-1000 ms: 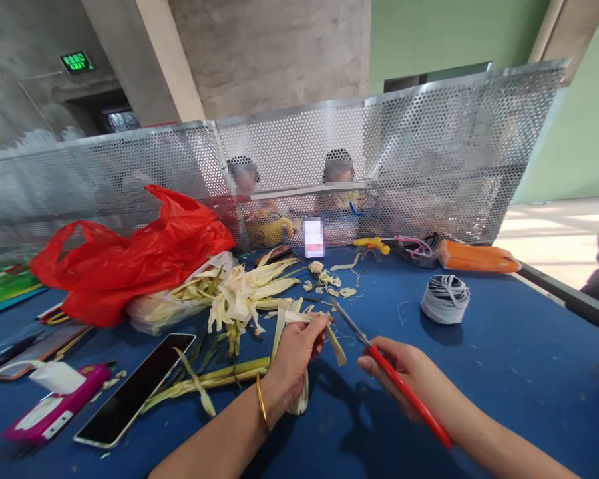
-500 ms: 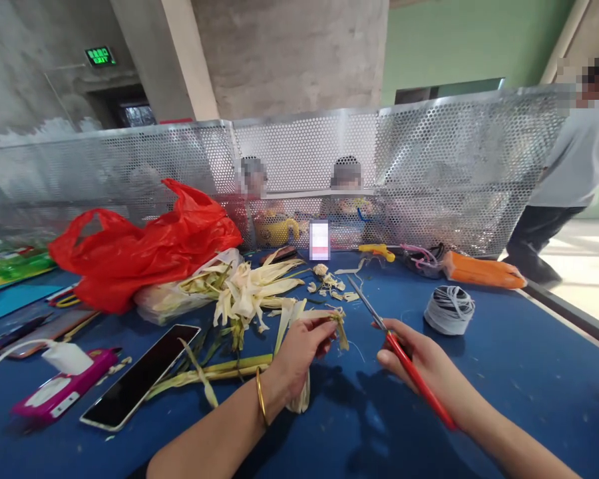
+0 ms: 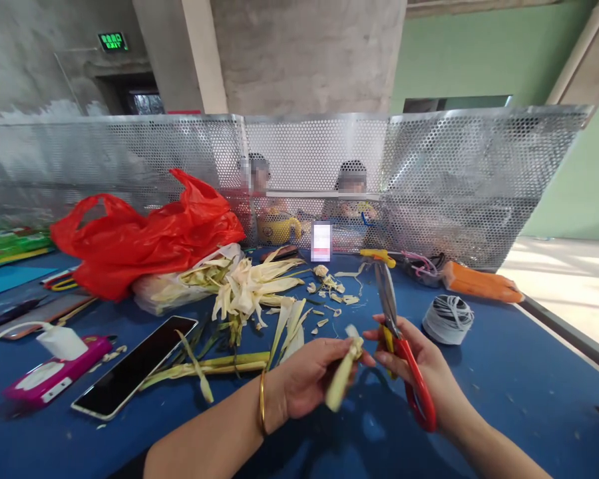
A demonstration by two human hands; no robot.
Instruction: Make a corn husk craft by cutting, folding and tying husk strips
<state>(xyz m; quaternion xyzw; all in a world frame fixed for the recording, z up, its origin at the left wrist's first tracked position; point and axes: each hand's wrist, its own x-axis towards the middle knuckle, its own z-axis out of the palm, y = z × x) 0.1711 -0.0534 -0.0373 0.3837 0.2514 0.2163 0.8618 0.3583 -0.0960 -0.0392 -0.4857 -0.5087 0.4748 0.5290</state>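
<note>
Pinched between the fingers of my left hand (image 3: 312, 376) is a pale corn husk piece (image 3: 343, 379), knotted near its top and slightly blurred. My right hand (image 3: 422, 369) holds red-handled scissors (image 3: 416, 386), blades upward and away from me; a bit of yellow shows beside the blades. The fingertips of both hands are close together near the top of the husk piece. Beyond my left hand lies a pile of dried husks (image 3: 249, 289), with small husk scraps (image 3: 329, 283) to its right. A ball of grey string (image 3: 448, 319) stands right of my right hand.
On the blue table (image 3: 519, 399) at left lie a phone (image 3: 137, 366), a purple power bank (image 3: 57, 372) and a red plastic bag (image 3: 150, 239). An orange pouch (image 3: 479, 281) and yellow tool (image 3: 378, 256) lie at the back, before a perforated metal screen (image 3: 314, 146). People sit behind it.
My hands have come closer together. The husk piece has turned and now hangs toward me, and the scissors point more upright. The person at the far right has left the view.
</note>
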